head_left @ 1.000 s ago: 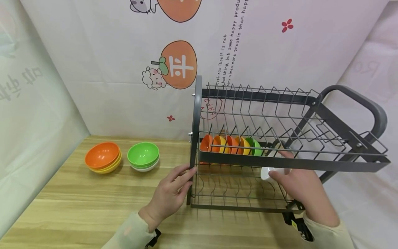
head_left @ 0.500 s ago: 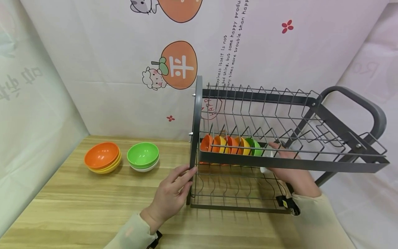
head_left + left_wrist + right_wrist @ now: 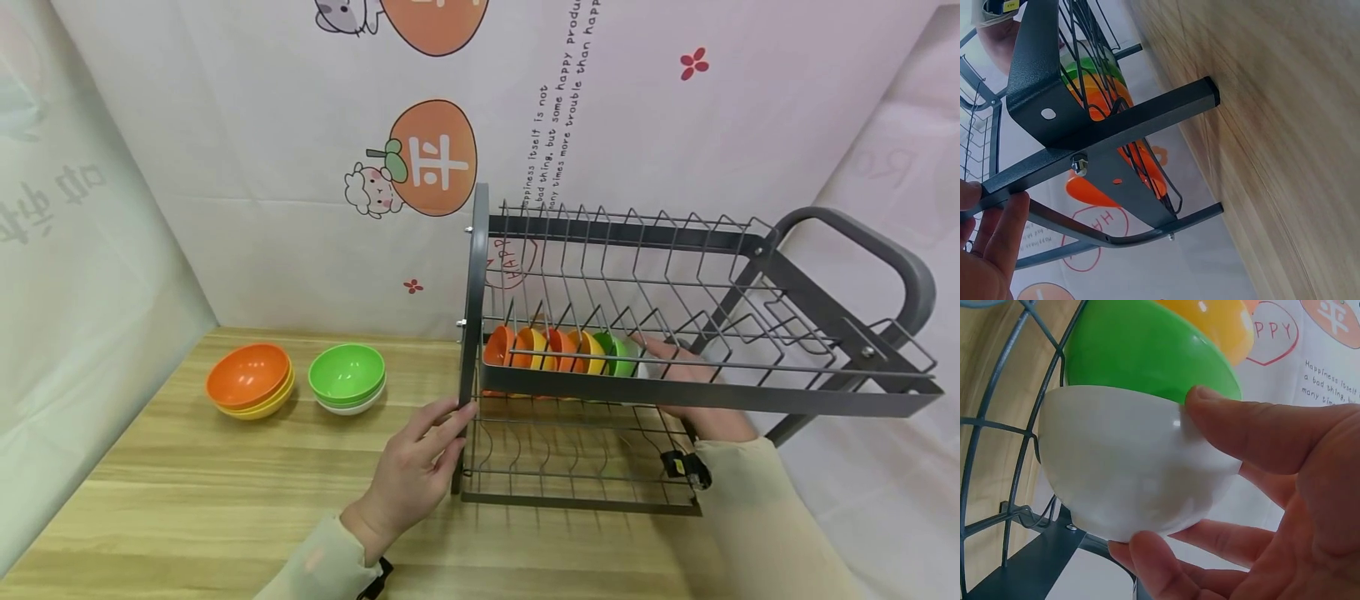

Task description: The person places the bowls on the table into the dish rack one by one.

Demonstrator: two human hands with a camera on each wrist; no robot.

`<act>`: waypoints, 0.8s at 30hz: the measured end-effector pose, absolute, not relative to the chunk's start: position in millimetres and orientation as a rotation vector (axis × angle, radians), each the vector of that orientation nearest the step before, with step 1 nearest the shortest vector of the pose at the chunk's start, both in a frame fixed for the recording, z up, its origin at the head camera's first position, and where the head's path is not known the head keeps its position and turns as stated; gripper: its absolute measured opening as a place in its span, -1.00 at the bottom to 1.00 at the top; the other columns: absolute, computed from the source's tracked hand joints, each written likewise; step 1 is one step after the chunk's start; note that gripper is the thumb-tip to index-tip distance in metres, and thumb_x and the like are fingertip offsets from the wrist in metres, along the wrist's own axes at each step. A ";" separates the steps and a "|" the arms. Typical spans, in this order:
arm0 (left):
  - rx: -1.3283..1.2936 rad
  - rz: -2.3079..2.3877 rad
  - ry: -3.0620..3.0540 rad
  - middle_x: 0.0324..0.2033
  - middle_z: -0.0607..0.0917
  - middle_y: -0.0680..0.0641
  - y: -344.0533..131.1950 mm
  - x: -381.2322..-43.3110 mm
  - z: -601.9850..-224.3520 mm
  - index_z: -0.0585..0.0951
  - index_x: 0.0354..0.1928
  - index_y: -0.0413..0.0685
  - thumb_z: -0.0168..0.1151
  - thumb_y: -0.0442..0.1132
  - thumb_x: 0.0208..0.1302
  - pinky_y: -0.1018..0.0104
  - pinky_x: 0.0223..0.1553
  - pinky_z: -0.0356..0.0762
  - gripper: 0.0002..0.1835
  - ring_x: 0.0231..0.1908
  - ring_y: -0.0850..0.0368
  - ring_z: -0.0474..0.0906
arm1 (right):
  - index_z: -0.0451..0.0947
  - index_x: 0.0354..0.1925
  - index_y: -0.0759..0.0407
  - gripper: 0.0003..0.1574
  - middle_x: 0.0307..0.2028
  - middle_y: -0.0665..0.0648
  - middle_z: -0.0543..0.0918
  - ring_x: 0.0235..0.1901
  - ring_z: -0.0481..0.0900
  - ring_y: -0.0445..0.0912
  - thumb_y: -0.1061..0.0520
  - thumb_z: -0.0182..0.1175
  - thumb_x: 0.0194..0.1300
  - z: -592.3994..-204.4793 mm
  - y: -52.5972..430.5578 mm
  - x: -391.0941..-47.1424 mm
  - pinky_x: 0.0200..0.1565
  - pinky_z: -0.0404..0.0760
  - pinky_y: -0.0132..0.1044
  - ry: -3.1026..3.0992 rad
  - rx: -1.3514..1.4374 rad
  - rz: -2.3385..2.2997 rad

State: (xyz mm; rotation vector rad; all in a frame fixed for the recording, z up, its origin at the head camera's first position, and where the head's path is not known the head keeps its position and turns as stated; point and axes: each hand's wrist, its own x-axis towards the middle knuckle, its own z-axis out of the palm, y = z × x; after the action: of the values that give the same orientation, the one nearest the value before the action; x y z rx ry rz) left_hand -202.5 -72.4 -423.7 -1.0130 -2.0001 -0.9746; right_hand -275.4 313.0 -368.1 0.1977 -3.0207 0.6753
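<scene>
Inside the lower tier of a dark metal dish rack, my right hand holds a white bowl by its rim and base. That bowl stands on its side against a green bowl; in the head view the upper tier partly hides both. Left of them, orange and yellow bowls line up on edge in the same tier. With thumb and fingers, my left hand grips the rack's left front leg.
On the wooden table, left of the rack, sit an orange bowl stacked on yellow and a green bowl stacked on white. Wire dividers and a curved handle form the rack's upper tier. A printed cloth hangs behind.
My right hand has carried the white bowl left and deeper into the lower tier, up against the green bowl. My left hand has stayed on the rack's leg.
</scene>
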 end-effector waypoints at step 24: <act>-1.018 -0.939 -1.967 0.06 0.47 -0.13 -71.4 -202.7 -423.7 0.45 0.23 -0.10 0.17 -0.42 0.21 0.44 -0.27 0.58 -0.49 -0.18 0.11 0.53 | -0.05 0.46 -0.02 -0.17 0.39 0.27 0.03 0.23 0.20 0.21 0.14 -0.01 0.29 -385.3 328.3 -290.9 0.02 0.42 0.07 -3.049 0.215 0.747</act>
State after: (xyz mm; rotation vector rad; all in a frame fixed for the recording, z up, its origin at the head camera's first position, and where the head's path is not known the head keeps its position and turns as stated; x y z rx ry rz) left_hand -202.7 -71.4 -423.7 -1.0184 -1.9666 -0.9389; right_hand -290.9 328.3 -385.3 0.2149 -3.0490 0.7470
